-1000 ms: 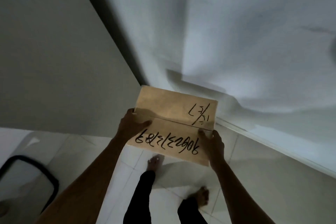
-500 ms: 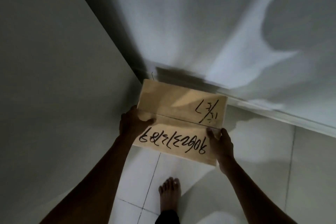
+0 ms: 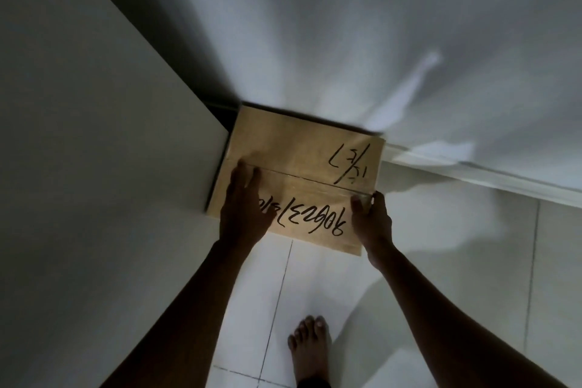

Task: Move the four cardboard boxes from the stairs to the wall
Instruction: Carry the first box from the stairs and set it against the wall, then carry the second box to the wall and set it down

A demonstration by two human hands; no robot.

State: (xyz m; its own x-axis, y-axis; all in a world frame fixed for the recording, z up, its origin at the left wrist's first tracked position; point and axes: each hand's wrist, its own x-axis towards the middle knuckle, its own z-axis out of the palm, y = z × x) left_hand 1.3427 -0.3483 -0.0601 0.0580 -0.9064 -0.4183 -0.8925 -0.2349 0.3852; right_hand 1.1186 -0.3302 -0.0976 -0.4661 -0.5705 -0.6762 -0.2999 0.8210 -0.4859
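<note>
A brown cardboard box (image 3: pixel 302 148) with black handwritten numbers and clear tape along its top seam sits low in the corner, its far edge against the white wall (image 3: pixel 362 41) and its left side against a pale vertical panel (image 3: pixel 94 167). My left hand (image 3: pixel 244 208) lies flat on the box's top near its left edge, fingers spread over the writing. My right hand (image 3: pixel 371 224) grips the box's near right corner, thumb on the tape. No other boxes are in view.
White floor tiles (image 3: pixel 441 261) spread to the right and toward me. A white skirting board (image 3: pixel 488 176) runs along the wall's base. My bare foot (image 3: pixel 310 353) stands on the tiles below the box. A dark gap shows behind the panel.
The box has gone down and forward into the corner against the wall. My left hand has shifted from gripping the left edge to lying on top.
</note>
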